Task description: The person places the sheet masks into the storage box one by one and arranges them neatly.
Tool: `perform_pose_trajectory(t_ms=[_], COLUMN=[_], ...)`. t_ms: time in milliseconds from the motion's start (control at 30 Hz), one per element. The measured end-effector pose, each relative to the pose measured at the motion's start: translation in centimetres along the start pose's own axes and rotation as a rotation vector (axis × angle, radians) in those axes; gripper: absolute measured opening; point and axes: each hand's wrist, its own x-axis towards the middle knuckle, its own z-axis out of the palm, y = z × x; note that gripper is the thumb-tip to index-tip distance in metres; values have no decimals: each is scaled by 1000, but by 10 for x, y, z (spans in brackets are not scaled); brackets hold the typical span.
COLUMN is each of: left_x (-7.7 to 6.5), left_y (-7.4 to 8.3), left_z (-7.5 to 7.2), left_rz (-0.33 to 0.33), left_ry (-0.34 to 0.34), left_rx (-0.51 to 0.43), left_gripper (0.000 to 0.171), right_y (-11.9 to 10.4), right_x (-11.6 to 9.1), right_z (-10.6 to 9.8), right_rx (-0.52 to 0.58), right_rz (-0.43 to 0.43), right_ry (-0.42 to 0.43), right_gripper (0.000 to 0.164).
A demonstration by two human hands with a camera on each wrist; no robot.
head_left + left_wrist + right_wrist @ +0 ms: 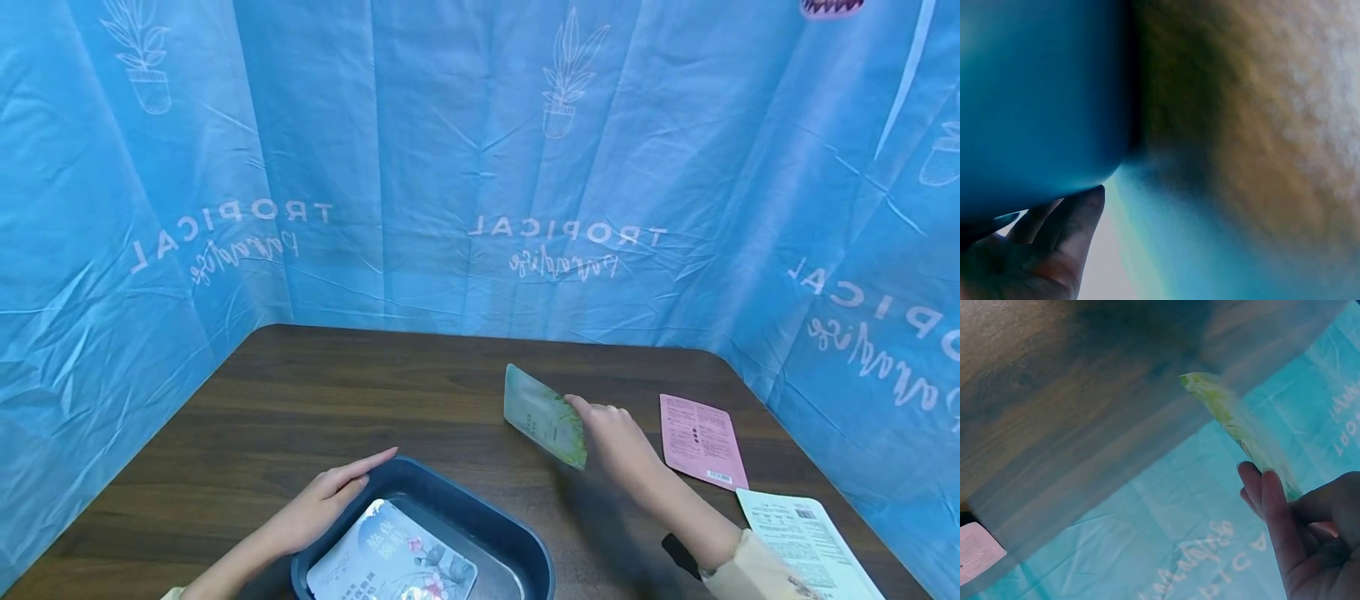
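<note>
My right hand (618,437) pinches a green sheet mask packet (543,417) by its right edge, raised and tilted above the table. In the right wrist view the packet (1235,425) is seen nearly edge-on between thumb and fingers. My left hand (318,504) rests at the left rim of a dark blue tray (480,508), its fingers straight. The left wrist view shows those fingertips touching the outside of the tray (1041,106). Inside the tray lies a pale silver-blue sheet mask packet (393,558) with pink flowers; its lower part is cut off by the frame.
A pink packet (701,442) lies flat on the right of the dark wood table (337,392). Nearer, a pale mint packet (806,542) is partly behind the right sleeve. Blue printed curtains (450,167) hang along the back and both sides.
</note>
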Motion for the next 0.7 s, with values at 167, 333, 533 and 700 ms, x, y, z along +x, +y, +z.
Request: perform_pose_trajectory(t_ms=[167, 333, 533, 700], left_x=[0, 0, 0, 0], left_y=[0, -1, -2, -1], left_z=[0, 0, 0, 0], left_rz=[0, 0, -2, 3], left_ry=[0, 3, 3, 0], left_rx=[-6, 7, 3, 8], left_gripper=[41, 41, 41, 41], right_y=[0, -4, -16, -35], right_x=[2, 1, -2, -8], right_z=[-10, -19, -32, -43], right_rx=[49, 86, 119, 201], right_rz=[37, 45, 20, 12], right_ry=[-9, 19, 59, 78], right_gripper=[44, 36, 36, 44])
